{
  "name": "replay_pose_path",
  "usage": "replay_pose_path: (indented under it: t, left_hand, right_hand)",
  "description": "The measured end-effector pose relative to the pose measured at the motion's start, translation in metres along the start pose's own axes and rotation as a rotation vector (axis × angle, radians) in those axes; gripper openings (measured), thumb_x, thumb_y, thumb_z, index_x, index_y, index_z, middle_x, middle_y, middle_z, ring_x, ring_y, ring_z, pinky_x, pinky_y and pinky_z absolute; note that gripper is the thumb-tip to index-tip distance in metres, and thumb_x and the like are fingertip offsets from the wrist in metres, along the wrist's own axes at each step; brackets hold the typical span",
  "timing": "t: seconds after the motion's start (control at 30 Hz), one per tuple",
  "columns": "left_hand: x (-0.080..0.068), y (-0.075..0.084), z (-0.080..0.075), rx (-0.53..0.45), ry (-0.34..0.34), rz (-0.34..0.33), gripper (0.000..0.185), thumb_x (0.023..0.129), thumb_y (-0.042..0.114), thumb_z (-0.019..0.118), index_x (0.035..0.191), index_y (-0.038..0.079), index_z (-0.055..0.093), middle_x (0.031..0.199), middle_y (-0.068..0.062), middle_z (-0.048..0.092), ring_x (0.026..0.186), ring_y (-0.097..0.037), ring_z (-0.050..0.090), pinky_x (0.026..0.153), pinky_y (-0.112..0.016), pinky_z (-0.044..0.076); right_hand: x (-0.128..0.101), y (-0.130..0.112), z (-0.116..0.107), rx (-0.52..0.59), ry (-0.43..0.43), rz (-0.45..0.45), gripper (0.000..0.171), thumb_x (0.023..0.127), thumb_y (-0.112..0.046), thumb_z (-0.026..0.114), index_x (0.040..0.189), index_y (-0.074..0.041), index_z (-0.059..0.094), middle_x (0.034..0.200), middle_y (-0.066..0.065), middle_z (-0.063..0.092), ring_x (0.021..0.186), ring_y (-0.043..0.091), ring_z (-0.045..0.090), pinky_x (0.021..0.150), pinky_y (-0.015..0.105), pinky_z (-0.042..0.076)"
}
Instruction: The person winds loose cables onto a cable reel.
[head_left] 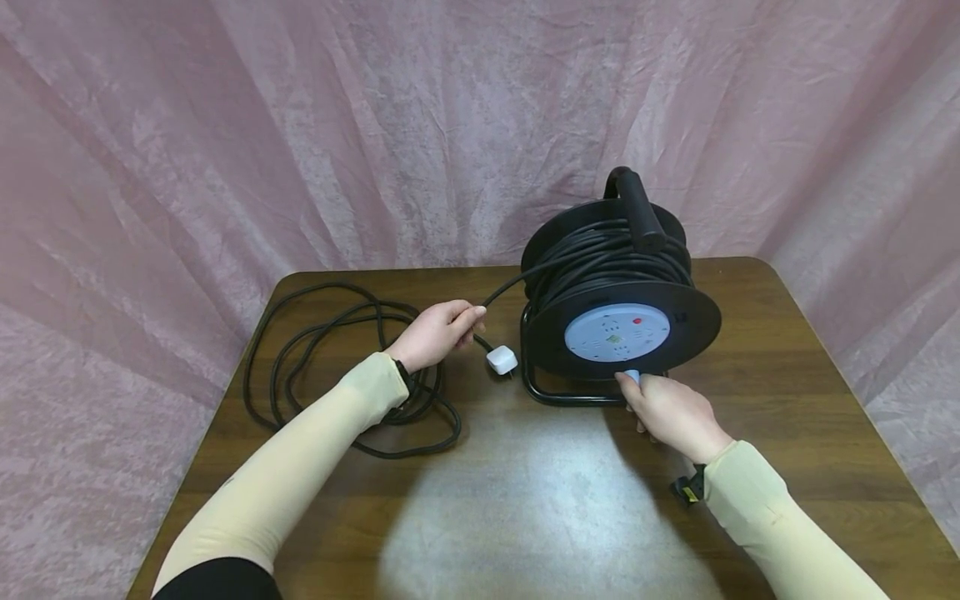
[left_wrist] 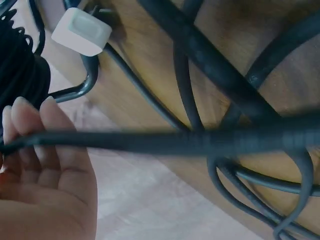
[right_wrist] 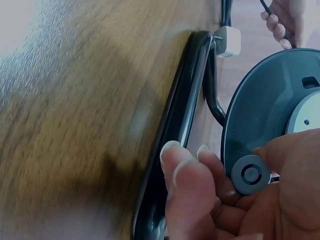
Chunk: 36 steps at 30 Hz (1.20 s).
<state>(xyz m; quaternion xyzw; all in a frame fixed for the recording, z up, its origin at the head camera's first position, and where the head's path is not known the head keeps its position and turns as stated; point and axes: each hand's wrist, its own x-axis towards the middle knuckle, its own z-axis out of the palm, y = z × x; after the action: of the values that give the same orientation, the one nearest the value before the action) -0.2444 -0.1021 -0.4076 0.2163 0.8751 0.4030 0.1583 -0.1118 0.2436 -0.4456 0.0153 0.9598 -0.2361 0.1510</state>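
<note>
A black cable reel (head_left: 551,333) is stood on its tubular frame (head_left: 577,400) on the right half of a wooden table (head_left: 525,517), in front of a pink curtain (head_left: 450,125). The cable (left_wrist: 150,142) is pinched by the left hand (head_left: 437,333) between thumb and curled fingers, just left of the reel, and a straight length is stretched from there up to the windings. The crank knob (right_wrist: 250,174), at the lower front edge of the reel, is gripped by the right hand (head_left: 671,412), with the thumb and fingers closed about it. Concentric rings are shown on the knob's end in the right wrist view. On the round socket panel (head_left: 592,346), small printed marks, a red button (head_left: 637,321) and a yellow-green label (head_left: 613,339) can be made out, but their writing is too small to be read. A white plug (head_left: 502,360) is lying on the table between the left hand and the frame. Loose loops of the cable are spread over the table's left side, partly hidden by the left forearm. A yellow mark is borne by the dark wrist device (head_left: 686,490) below the right wrist; its lettering cannot be read.
</note>
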Motion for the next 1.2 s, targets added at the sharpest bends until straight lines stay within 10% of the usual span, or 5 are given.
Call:
replay_pose_path:
  t: [0.27, 0.67, 1.2]
  left_hand:
    - [0.001, 0.001, 0.003, 0.194, 0.002, 0.05, 0.037, 0.114, 0.026, 0.038, 0.145, 0.021, 0.057, 0.123, -0.006, 0.06, 0.106, -0.019, 0.057, 0.092, -0.041, 0.047]
    - [0.0, -0.006, 0.008, 0.078, -0.074, 0.021, 0.037, 0.113, 0.034, 0.042, 0.138, 0.017, 0.062, 0.092, -0.011, 0.065, 0.076, -0.018, 0.058, 0.07, -0.034, 0.049]
    - [0.007, -0.003, 0.011, 0.147, -0.078, 0.079, 0.04, 0.113, 0.028, 0.042, 0.151, 0.021, 0.052, 0.116, -0.011, 0.067, 0.102, -0.029, 0.066, 0.083, -0.038, 0.053]
  right_hand:
    - [0.001, -0.003, 0.007, 0.098, -0.017, 0.002, 0.071, 0.107, -0.064, 0.029, 0.079, -0.012, 0.068, 0.062, 0.0, 0.064, 0.049, 0.019, 0.061, 0.054, 0.036, 0.045]
    - [0.004, -0.012, 0.015, 0.132, -0.028, -0.018, 0.065, 0.108, -0.058, 0.032, 0.08, -0.011, 0.067, 0.06, -0.001, 0.064, 0.048, 0.02, 0.062, 0.058, 0.037, 0.047]
    - [0.015, -0.019, 0.022, 0.365, -0.098, -0.016, 0.058, 0.109, -0.049, 0.039, 0.085, -0.004, 0.067, 0.063, 0.004, 0.064, 0.047, 0.017, 0.053, 0.053, 0.034, 0.048]
